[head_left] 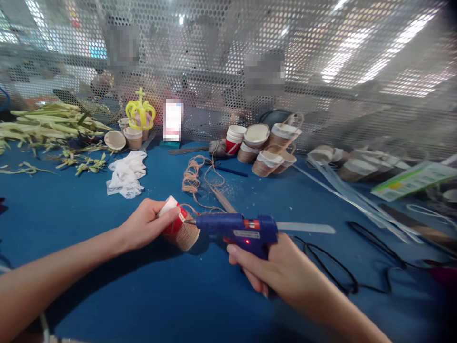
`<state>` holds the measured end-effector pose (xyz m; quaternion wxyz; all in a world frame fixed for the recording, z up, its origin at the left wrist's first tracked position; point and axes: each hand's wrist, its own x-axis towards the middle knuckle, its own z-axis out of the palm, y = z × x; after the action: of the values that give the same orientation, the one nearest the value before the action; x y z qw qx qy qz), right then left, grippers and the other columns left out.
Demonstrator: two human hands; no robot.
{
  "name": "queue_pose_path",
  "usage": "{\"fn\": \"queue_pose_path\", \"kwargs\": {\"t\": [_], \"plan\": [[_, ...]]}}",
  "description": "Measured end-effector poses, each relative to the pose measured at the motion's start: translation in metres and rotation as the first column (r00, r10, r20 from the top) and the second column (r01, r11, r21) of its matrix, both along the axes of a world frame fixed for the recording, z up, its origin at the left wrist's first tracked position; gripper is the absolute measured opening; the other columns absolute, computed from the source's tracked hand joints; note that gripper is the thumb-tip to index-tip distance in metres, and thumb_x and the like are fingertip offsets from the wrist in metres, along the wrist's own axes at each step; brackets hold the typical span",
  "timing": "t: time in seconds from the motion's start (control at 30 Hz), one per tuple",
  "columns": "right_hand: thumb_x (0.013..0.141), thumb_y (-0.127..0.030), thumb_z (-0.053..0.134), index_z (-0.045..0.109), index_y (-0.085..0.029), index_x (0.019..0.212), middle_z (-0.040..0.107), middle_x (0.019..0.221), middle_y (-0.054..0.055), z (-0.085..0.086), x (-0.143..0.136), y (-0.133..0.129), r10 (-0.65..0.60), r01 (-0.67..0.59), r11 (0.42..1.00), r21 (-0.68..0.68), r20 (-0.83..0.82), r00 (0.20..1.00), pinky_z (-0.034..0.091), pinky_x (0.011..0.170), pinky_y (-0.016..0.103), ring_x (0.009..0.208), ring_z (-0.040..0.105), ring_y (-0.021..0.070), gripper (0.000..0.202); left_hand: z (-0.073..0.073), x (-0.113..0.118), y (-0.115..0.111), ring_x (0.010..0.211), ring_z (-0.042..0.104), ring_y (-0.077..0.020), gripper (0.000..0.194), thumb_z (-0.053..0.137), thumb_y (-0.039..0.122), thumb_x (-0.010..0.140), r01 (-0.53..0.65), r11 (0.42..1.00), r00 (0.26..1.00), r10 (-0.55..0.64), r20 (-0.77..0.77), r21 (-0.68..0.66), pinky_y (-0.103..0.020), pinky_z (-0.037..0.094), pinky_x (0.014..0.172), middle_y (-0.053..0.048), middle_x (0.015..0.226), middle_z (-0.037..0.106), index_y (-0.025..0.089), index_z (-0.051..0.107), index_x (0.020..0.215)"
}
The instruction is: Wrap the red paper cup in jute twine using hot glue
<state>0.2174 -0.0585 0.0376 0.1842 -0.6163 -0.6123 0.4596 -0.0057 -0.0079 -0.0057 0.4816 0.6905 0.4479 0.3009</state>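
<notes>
My left hand [148, 224] is closed around a paper cup [183, 233], tilted above the blue table. Twine covers the cup's lower part, while its red and white printed band shows higher up. In my right hand [266, 267] is a blue hot glue gun [232, 231] with a red light lit on its side and a clear glue stick [307, 227] poking out the back. The gun's nozzle is at the cup's side, near the edge of the red band; whether it touches, I cannot tell. Loose twine [193, 178] trails from a heap behind the cup towards it.
Twine-wrapped cups [266, 162] stand at the back, beside a perforated metal screen [214, 57]. Crumpled white cloth [127, 174], plant stalks [53, 121] and a yellow crown-shaped piece [141, 112] lie left. To the right are clear glue sticks [357, 200] and a black cable [328, 267].
</notes>
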Motion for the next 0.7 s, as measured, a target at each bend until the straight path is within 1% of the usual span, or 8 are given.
{"fn": "queue_pose_path", "kwargs": {"t": [0.13, 0.23, 0.3, 0.37, 0.5, 0.57, 0.63, 0.7], "plan": [[0.074, -0.039, 0.054, 0.053, -0.017, 0.058, 0.043, 0.034, -0.007, 0.010, 0.010, 0.005, -0.011, 0.021, 0.997, 0.074, -0.134, 0.991, 0.032, 0.035, 0.016, 0.031, 0.036, 0.0046, 0.028, -0.002, 0.000, 0.003, 0.051, 0.038, -0.0085, 0.040, 0.042, 0.045, 0.079, -0.051, 0.998, 0.998, 0.053, 0.042, -0.041, -0.019, 0.034, 0.048, 0.002, 0.056, 0.045, 0.010, 0.054, 0.062], [0.067, -0.043, 0.063, 0.050, -0.016, 0.049, 0.049, 0.042, -0.004, 0.013, 0.023, 0.017, -0.185, 0.234, 0.957, 0.168, -0.267, 0.946, 0.033, 0.038, 0.016, 0.039, 0.041, 0.0048, 0.035, -0.004, 0.000, 0.006, 0.052, 0.038, -0.0088, 0.041, 0.042, 0.046, 0.078, -0.077, 0.996, 0.994, 0.080, 0.069, -0.044, -0.019, 0.034, 0.049, 0.003, 0.056, 0.044, 0.010, 0.053, 0.063], [0.057, -0.048, 0.069, 0.056, -0.015, 0.059, 0.054, 0.052, -0.002, 0.013, 0.034, 0.030, -0.331, 0.407, 0.893, 0.190, -0.336, 0.882, 0.038, 0.041, 0.017, 0.046, 0.047, 0.0068, 0.036, -0.005, 0.000, 0.007, 0.051, 0.036, -0.0086, 0.041, 0.043, 0.047, 0.077, -0.084, 0.996, 0.993, 0.086, 0.076, -0.031, -0.019, 0.032, 0.048, 0.003, 0.055, 0.042, 0.011, 0.052, 0.061], [0.057, -0.052, 0.068, 0.057, -0.015, 0.067, 0.054, 0.055, -0.003, 0.010, 0.045, 0.044, -0.408, 0.494, 0.842, 0.216, -0.343, 0.846, 0.039, 0.043, 0.017, 0.048, 0.047, 0.0063, 0.040, -0.004, 0.000, 0.006, 0.051, 0.035, -0.0084, 0.041, 0.043, 0.047, 0.077, -0.082, 0.997, 0.994, 0.082, 0.069, -0.013, -0.019, 0.030, 0.047, 0.003, 0.054, 0.041, 0.011, 0.051, 0.060], [0.073, -0.046, 0.058, 0.053, -0.015, 0.063, 0.044, 0.047, -0.006, -0.006, 0.065, 0.073, -0.464, 0.496, 0.842, 0.214, -0.182, 0.867, 0.036, 0.040, 0.018, 0.040, 0.041, 0.0050, 0.033, 0.000, 0.001, 0.003, 0.051, 0.031, -0.0082, 0.039, 0.041, 0.045, 0.078, -0.033, 0.999, 0.998, 0.032, 0.062, 0.020, -0.019, 0.027, 0.047, 0.003, 0.055, 0.039, 0.012, 0.048, 0.059], [0.078, -0.039, 0.056, 0.055, -0.013, 0.068, 0.047, 0.050, -0.004, -0.016, 0.074, 0.084, -0.499, 0.501, 0.839, 0.213, -0.068, 0.864, 0.040, 0.043, 0.020, 0.042, 0.045, 0.0065, 0.028, 0.002, 0.001, 0.001, 0.051, 0.029, -0.0081, 0.039, 0.040, 0.045, 0.078, -0.015, 0.999, 0.999, 0.013, 0.046, 0.049, -0.019, 0.025, 0.047, 0.004, 0.054, 0.035, 0.013, 0.044, 0.056], [0.083, -0.035, 0.051, 0.057, -0.011, 0.084, 0.058, 0.071, 0.001, -0.025, 0.080, 0.093, -0.525, 0.499, 0.836, 0.226, 0.066, 0.849, 0.047, 0.054, 0.025, 0.058, 0.055, 0.0103, 0.024, 0.003, 0.001, 0.000, 0.051, 0.026, -0.0081, 0.039, 0.039, 0.045, 0.078, -0.015, 0.997, 1.000, 0.014, 0.014, 0.081, -0.020, 0.023, 0.046, 0.004, 0.054, 0.031, 0.014, 0.040, 0.055], [0.085, -0.031, 0.049, 0.054, -0.013, 0.102, 0.058, 0.097, 0.005, -0.031, 0.085, 0.099, -0.534, 0.484, 0.839, 0.246, 0.206, 0.820, 0.049, 0.068, 0.033, 0.079, 0.058, 0.0156, 0.025, 0.003, 0.001, 0.000, 0.051, 0.025, -0.0083, 0.039, 0.039, 0.045, 0.078, -0.017, 0.994, 1.000, 0.018, -0.007, 0.108, -0.020, 0.022, 0.046, 0.004, 0.054, 0.029, 0.015, 0.039, 0.054]]}}
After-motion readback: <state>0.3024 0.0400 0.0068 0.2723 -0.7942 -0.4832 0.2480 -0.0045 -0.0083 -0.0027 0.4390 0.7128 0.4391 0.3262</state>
